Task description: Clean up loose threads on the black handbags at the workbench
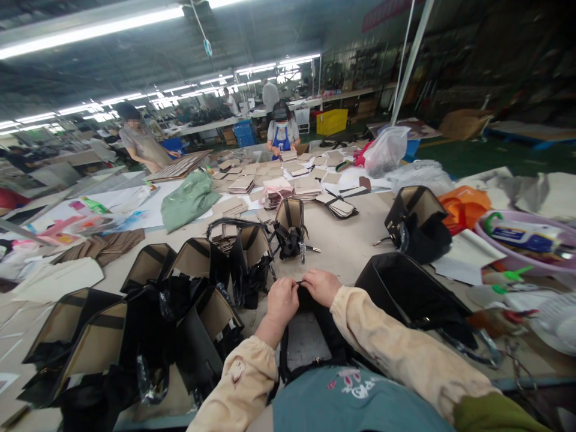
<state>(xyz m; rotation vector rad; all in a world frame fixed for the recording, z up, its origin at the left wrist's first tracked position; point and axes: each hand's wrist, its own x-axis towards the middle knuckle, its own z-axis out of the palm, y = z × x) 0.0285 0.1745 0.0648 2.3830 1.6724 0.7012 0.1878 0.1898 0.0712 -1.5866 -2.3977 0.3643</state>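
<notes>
My left hand and my right hand meet at the far rim of a black handbag lying open in front of me near the table's edge. Both hands are closed, fingers pinching the bag's top edge side by side. The fingertips themselves are hidden behind the knuckles. Cream sleeves cover both forearms.
Several black handbags with tan lining stand to the left, another black bag and a flat one on the right. Stacks of tan cardboard pieces, a green plastic bag and a purple basin lie around. Two people work at the far end.
</notes>
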